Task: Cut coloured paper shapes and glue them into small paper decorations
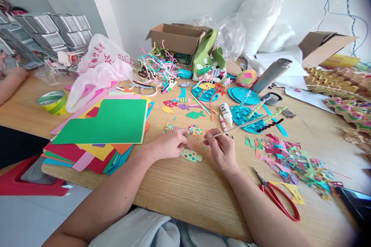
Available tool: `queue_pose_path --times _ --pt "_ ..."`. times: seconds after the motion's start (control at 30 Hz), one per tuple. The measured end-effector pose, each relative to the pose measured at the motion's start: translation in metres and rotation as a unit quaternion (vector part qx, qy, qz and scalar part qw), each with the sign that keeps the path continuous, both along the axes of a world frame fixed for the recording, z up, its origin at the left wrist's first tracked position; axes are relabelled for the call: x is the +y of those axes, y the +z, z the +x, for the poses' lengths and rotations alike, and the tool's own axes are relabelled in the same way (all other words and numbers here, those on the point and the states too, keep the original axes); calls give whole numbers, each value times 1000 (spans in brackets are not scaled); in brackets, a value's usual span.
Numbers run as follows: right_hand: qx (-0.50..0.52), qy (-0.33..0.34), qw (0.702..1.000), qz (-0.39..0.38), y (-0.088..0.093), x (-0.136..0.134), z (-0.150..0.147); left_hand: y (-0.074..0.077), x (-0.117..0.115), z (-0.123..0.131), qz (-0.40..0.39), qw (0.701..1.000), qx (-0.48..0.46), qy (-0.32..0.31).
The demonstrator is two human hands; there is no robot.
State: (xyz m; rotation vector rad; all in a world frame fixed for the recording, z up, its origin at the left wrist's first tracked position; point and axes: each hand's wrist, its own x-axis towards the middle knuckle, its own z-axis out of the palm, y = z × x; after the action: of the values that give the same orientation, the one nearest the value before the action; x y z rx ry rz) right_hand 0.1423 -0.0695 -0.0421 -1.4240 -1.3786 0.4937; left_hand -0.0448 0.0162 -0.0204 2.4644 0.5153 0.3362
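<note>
My left hand (171, 142) rests on the wooden table (185, 193), fingers curled and pressing down the left end of a small light-green paper fish (191, 156) dotted with coloured spots. My right hand (222, 148) pinches a long thin wooden stick (232, 129) whose near tip points left, just above the fish. Two little heaps of coloured paper dots (194, 130) lie just beyond the hands.
A stack of coloured paper sheets (107, 123) lies at left, red scissors (278, 197) and paper scraps (290, 158) at right. Glue bottles (226, 114), blue paper plates (243, 115), paper fish, pipe cleaners (156, 65) and boxes fill the back. Another person's arm (10, 81) rests far left.
</note>
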Motion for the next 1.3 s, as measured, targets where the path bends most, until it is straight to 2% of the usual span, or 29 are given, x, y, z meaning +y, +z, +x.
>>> queue_pose_path --times 0.1,0.33,0.5,0.73,1.07,1.3 --pt "-3 -24 1000 12 2 -1 0 0 0 0 -2 1000 -6 16" --pt "-5 -130 990 54 7 0 2 1 1 -2 -10 997 -37 67" --pt "-9 -165 985 44 9 6 3 -1 3 -3 19 994 -56 89" --pt "-23 -161 986 28 3 11 8 -4 4 0 54 981 -88 163" --pt "-75 -137 988 7 1 10 12 -3 6 0 83 964 -136 211" --pt "-197 -71 974 88 5 5 13 -7 3 3 111 940 -220 235"
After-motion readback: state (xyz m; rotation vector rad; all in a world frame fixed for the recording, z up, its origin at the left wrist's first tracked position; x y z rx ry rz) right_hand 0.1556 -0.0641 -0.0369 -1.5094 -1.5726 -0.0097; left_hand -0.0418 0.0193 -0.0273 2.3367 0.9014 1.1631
